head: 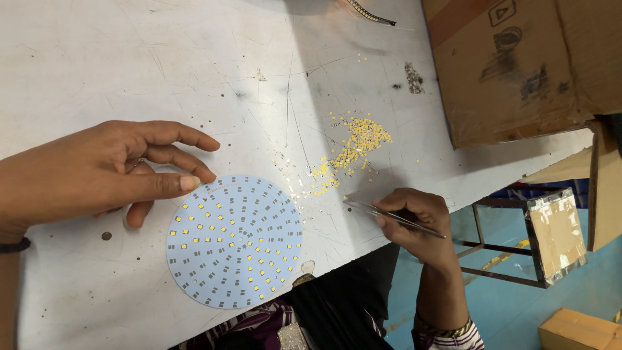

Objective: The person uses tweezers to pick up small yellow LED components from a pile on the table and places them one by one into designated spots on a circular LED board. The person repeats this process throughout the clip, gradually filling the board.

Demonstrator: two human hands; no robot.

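A round pale-blue circuit board (234, 241) lies flat near the table's front edge, dotted with small yellow chips and bare grey pads. My left hand (97, 172) rests on the table beside it, thumb tip touching the disc's upper left rim, holding nothing. My right hand (414, 220) grips thin metal tweezers (382, 212) whose tips point left toward a scatter of tiny yellow chips (353, 149) on the table.
The worn white table (129, 65) has a slanting front edge. A large cardboard box (518, 65) stands at the back right. Below the edge are a metal frame stool (512, 240), a wrapped package (557, 233), a small carton (580, 330) and blue floor.
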